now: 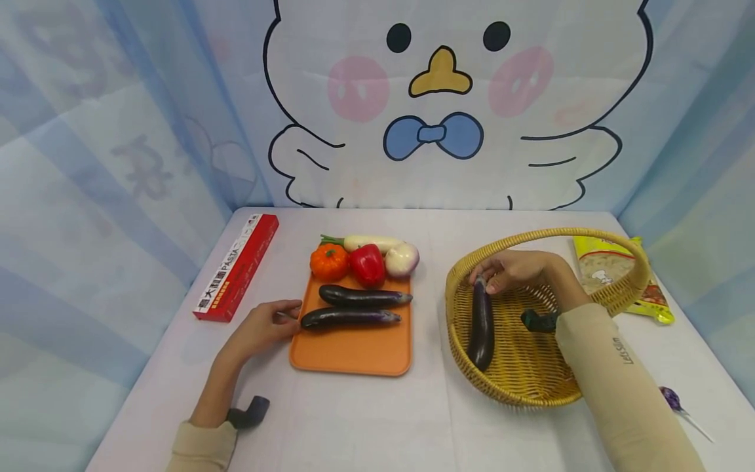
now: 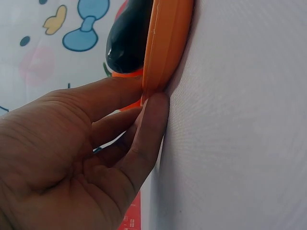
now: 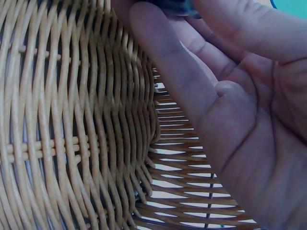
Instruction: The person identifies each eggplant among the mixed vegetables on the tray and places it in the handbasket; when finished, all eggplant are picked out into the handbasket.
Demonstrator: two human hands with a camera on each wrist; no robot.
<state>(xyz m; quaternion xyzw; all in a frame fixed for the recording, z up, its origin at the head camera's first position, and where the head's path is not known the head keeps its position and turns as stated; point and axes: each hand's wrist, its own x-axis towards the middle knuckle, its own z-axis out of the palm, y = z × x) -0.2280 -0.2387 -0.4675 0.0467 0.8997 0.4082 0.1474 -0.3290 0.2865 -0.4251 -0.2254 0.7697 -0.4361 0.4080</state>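
Note:
My left hand (image 1: 263, 331) pinches the left edge of an orange tray (image 1: 352, 349) between thumb and fingers; the left wrist view shows the grip on the tray's rim (image 2: 165, 43). Two dark eggplants (image 1: 360, 318) lie side by side on the tray. Behind them sit a small orange pumpkin (image 1: 329, 263), a red bell pepper (image 1: 367, 265), a purple-white turnip (image 1: 402, 260) and a white radish (image 1: 371, 243). Inside a wicker basket (image 1: 533, 373), my right hand (image 1: 519, 270) holds another eggplant (image 1: 482, 328) by its stem end. That eggplant lies along the basket's left side.
The basket's tall handle (image 1: 548, 234) arches over my right hand. A red pasta box (image 1: 238, 269) lies at the left. Behind the basket's right side is a yellow food packet (image 1: 651, 298). A purple lollipop (image 1: 670, 398) lies near the right edge.

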